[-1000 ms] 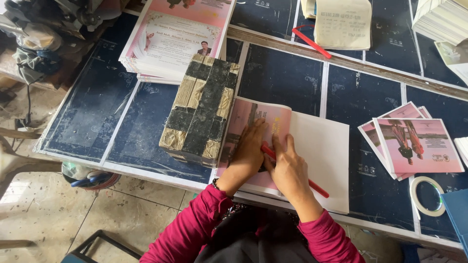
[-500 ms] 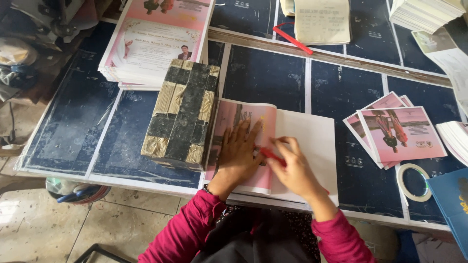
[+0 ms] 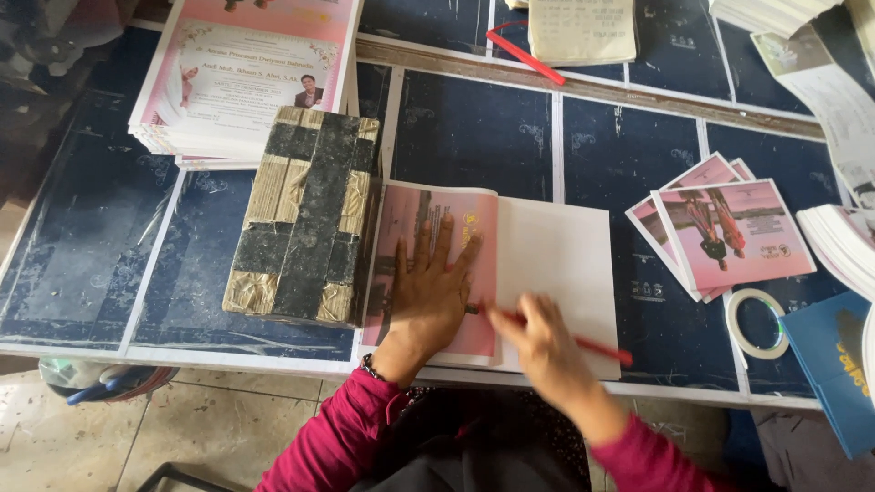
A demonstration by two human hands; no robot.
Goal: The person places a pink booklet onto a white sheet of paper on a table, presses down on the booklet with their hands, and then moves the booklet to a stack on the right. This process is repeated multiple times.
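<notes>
Head view: open booklet (image 3: 510,273) lies flat near the front edge of the counter (image 3: 474,137), left page pink with a printed picture, right page plain white. Left hand (image 3: 428,296) is released, palm down, fingers spread, pressing flat on the pink left page; booklet sits directly under it. Right hand (image 3: 542,351) is blurred, closed around a red pen (image 3: 592,346), held over the lower part of the booklet near the fold, pen lying across the white page toward its right edge. Can't tell if the pen tip touches the paper. Just left of the booklet, touching its left edge: a block (image 3: 305,219) wrapped in black and tan tape. Behind the block, a stack of pink printed sheets (image 3: 246,73). Right of the booklet, well apart: a fan of small pink cards (image 3: 729,232), and in front of them a roll of clear tape (image 3: 756,323). A blue book (image 3: 834,364) at the far right edge. At the back of the counter, a second red pen (image 3: 524,56) beside a cream notepad (image 3: 583,27). White paper stacks (image 3: 848,241) on the right.
</notes>
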